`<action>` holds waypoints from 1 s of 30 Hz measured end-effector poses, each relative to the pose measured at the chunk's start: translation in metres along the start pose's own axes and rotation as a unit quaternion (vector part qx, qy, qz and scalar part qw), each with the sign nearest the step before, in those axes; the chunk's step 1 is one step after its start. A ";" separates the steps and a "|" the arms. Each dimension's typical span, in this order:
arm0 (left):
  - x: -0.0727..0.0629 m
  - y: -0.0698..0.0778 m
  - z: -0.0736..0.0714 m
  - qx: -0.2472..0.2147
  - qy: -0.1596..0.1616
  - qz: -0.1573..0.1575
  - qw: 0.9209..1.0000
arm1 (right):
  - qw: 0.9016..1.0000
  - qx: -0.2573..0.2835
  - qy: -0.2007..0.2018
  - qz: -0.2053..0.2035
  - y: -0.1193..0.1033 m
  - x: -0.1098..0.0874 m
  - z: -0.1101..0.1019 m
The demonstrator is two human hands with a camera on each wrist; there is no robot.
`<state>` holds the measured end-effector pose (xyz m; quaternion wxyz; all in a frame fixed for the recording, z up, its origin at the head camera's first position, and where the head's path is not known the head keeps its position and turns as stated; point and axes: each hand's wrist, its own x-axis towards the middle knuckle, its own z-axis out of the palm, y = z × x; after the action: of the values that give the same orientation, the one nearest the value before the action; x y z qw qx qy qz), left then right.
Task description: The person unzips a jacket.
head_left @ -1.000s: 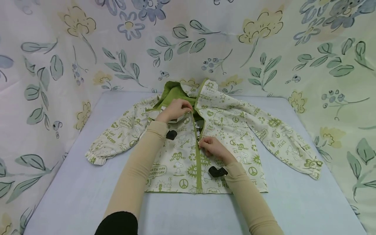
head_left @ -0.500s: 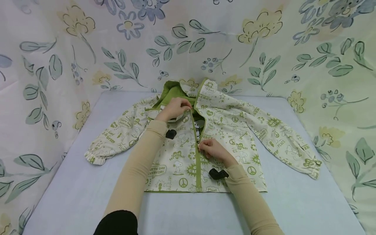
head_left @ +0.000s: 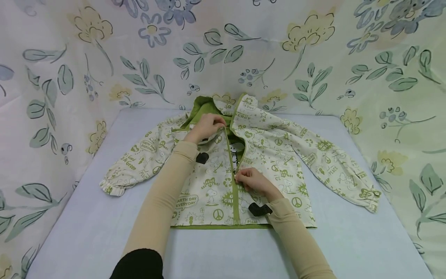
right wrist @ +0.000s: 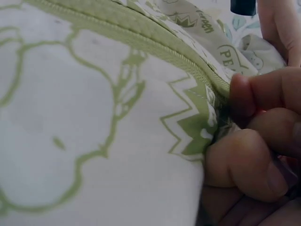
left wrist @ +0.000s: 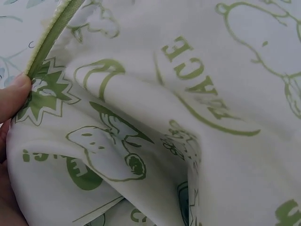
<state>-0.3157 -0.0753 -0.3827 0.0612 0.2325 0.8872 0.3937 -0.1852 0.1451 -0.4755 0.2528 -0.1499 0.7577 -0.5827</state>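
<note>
A white jacket with green print and a green lining (head_left: pixel 209 213) lies front up, sleeves spread to both sides. Its front zipper (head_left: pixel 235 205) is closed along the lower part and parted above, where a dark print shows inside. At the top of the left front edge, my left hand (head_left: pixel 209 126) pinches the fabric beside the zipper teeth; the left wrist view shows its thumb (left wrist: pixel 16 96) on that edge. Lower down, my right hand (head_left: pixel 256 182) pinches at the zipper slider, mostly hidden by the fingers (right wrist: pixel 244 160) in the right wrist view.
A pale cloth-covered table (head_left: pixel 87 236) carries the jacket. Floral fabric (head_left: pixel 223 50) hangs behind and at both sides. The jacket's hood (head_left: pixel 205 106) lies near the table's back edge, and one sleeve (head_left: pixel 334 170) stretches to the right.
My right hand has moved slightly down along the zipper, and the gap between the front edges has lengthened and widened. The left hand has shifted slightly up, still holding the top edge.
</note>
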 end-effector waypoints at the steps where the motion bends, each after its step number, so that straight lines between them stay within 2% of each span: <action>1: 0.000 0.000 0.000 0.000 0.001 0.000 1.000 | 1.000 0.006 -0.003 0.002 0.000 -0.001 0.000; 13: 0.000 0.000 -0.002 0.000 0.012 -0.005 1.000 | 0.998 0.032 -0.054 0.016 0.000 -0.007 0.001; 30: 0.000 -0.005 -0.001 -0.012 0.045 -0.001 0.999 | 0.996 0.018 -0.086 0.012 -0.004 -0.016 0.001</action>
<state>-0.3172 -0.0788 -0.3854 0.0243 0.2128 0.8847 0.4140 -0.1714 0.1518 -0.4683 0.3265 -0.1853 0.7245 -0.5780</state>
